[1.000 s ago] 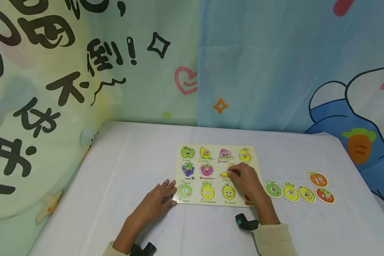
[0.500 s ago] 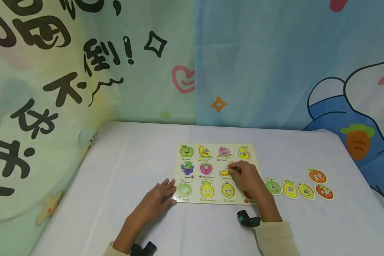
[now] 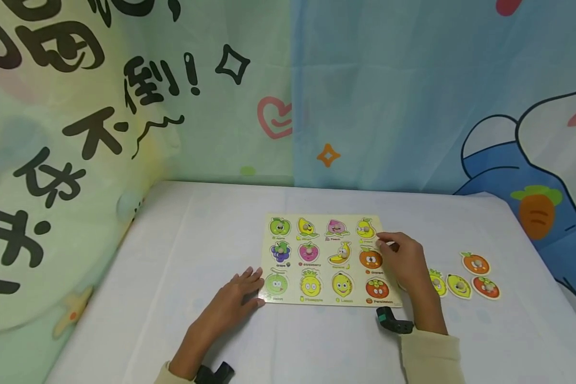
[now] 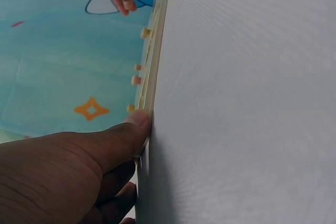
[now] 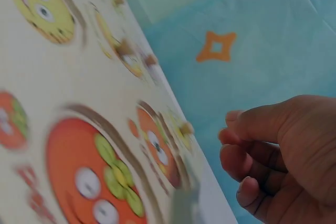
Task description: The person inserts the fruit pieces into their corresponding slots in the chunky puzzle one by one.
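Observation:
A cream fruit puzzle board (image 3: pixel 294 293) lies on the white table. My left hand (image 3: pixel 237 297) rests at its lower left edge, fingers extended; in the left wrist view the thumb (image 4: pixel 137 119) touches the board's rim. My right hand (image 3: pixel 407 262) hovers over the board's right edge with fingers bent loosely and nothing between them; the right wrist view shows a gap between this hand (image 5: pixel 294 150) and the board. The knobbed banana piece (image 3: pixel 340 254) sits in its slot. Knobs also stand on the grape, strawberry and top-row pieces.
Right of the board lie loose fruit pieces: an orange (image 3: pixel 476 263), a persimmon (image 3: pixel 486 287), a lemon (image 3: pixel 458 286) and a pineapple (image 3: pixel 438 283) partly behind my right arm. The melon piece is almost hidden there. A printed curtain (image 3: pixel 374 106) hangs behind the table.
My right hand has left the banana piece and moved right, uncovering the banana, orange and persimmon pictures and covering most of the loose melon. My left hand has stayed put.

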`<control>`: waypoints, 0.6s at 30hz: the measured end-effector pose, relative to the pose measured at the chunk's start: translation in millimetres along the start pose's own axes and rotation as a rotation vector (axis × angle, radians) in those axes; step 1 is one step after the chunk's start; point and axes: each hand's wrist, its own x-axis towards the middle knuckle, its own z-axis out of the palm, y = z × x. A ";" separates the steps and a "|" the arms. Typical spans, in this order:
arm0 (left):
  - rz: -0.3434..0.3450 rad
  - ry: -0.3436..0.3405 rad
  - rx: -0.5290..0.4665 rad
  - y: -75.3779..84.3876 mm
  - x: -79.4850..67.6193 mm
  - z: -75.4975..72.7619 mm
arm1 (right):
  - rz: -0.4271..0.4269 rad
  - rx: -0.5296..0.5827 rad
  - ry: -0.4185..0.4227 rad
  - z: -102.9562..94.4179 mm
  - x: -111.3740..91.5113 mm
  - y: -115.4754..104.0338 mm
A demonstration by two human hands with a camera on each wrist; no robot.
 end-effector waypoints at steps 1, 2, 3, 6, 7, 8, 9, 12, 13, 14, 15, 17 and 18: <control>0.000 -0.001 -0.001 0.2 0.0 -0.1 | 0.011 -0.001 0.018 -2.4 0.0 1.8; -0.001 -0.003 -0.002 0.2 0.1 -0.1 | 0.021 -0.002 0.036 -4.7 -0.1 3.7; -0.002 -0.004 -0.004 0.3 0.3 0.0 | 0.028 -0.001 0.055 -7.1 0.1 5.8; -0.009 -0.004 -0.007 0.7 0.6 -0.3 | 0.042 0.008 0.131 -13.6 0.2 12.1; -0.012 -0.004 -0.007 0.8 0.8 -0.3 | 0.045 0.017 0.162 -15.7 0.5 14.4; -0.013 -0.005 -0.006 1.0 1.0 -0.2 | 0.051 0.026 0.194 -17.9 0.8 16.7; -0.016 -0.004 -0.006 1.1 1.2 -0.2 | 0.062 0.036 0.225 -20.2 0.9 19.0; -0.020 -0.004 -0.001 1.5 1.1 0.2 | 0.109 0.063 0.299 -27.2 1.0 25.7; -0.022 -0.004 -0.002 1.7 0.9 0.3 | 0.129 0.074 0.314 -29.8 0.9 28.0; -0.023 -0.004 -0.003 1.9 0.7 0.3 | 0.152 0.080 0.325 -32.4 0.7 30.3; -0.025 -0.003 -0.004 2.1 0.4 0.3 | 0.172 0.084 0.338 -35.0 0.6 32.9; -0.026 -0.004 -0.006 2.3 0.1 0.4 | 0.212 0.101 0.371 -40.0 0.7 38.5; -0.027 -0.005 -0.007 2.3 -0.1 0.5 | 0.227 0.112 0.398 -42.0 0.7 41.6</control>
